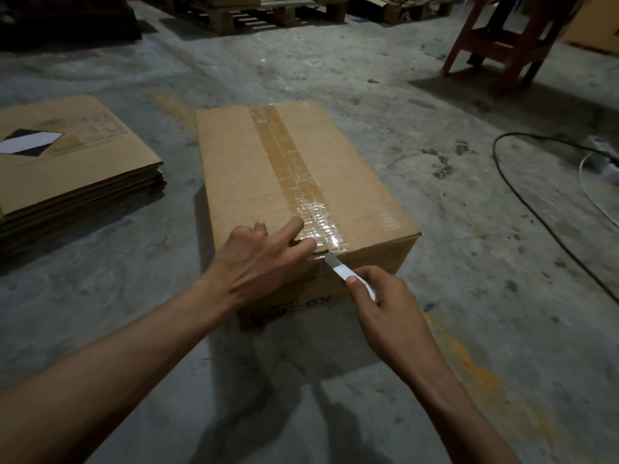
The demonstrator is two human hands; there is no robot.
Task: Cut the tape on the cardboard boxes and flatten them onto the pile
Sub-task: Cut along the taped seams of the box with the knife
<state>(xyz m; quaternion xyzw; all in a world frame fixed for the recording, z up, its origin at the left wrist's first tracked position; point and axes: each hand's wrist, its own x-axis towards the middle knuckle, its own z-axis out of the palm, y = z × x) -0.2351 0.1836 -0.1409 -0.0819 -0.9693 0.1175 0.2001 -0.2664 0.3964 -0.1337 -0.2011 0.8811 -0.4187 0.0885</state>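
A closed brown cardboard box (234, 169) stands on the concrete floor in front of me. A strip of brown and clear tape (288, 162) runs along its top seam from the far edge to the near edge. My left hand (258, 262) rests flat on the box's near top edge, fingers spread beside the tape. My right hand (385, 303) grips a white utility knife (341, 270), and the blade tip touches the tape at the near top edge. A pile of flattened boxes (77, 175) lies on the floor to the left.
A red wooden stool (502, 45) stands at the back right. A black cable (536, 209) and a white power strip (606, 165) lie on the floor at the right. Wooden pallets (254, 11) with cardboard line the far edge.
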